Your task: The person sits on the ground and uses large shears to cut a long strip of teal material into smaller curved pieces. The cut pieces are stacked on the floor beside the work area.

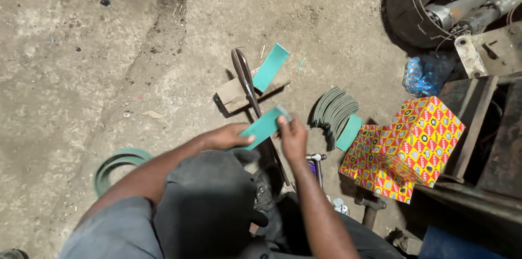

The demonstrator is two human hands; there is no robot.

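We hold a curved teal lining strip [265,126] between both hands above the dirt floor [81,47]: the left hand [227,137] has its fingers [243,139] closed under the strip's near end, and the right hand [292,138] pinches the far end, thumb on top and fingers [283,121] folded round the edge. By our reading, the step in hand is the checking or lining-up of this one strip against the work in our lap, a dark piece [209,204] we cannot make out clearly; the next move would call for a steady two-handed hold and a true seat along the curve before either hand lets go. Just beyond the fingertips, a long dark metal tool [246,82] lies across a wooden block [236,93], and a second teal strip [271,66] leans on that block. To the right of the right hand's fingers, a fanned stack of grey-green linings [331,109] rests on the floor, too tightly packed to count, with one teal piece [348,132] at its near edge. Further right stand two patterned red-and-yellow boxes [413,145], and beyond them a blue plastic bag [427,74]. Well left of the left hand's fingers lies one green ring [117,164]. Below the right wrist, one hammer [370,210] shows. Scrap metal parts [457,3] fill the far corner.
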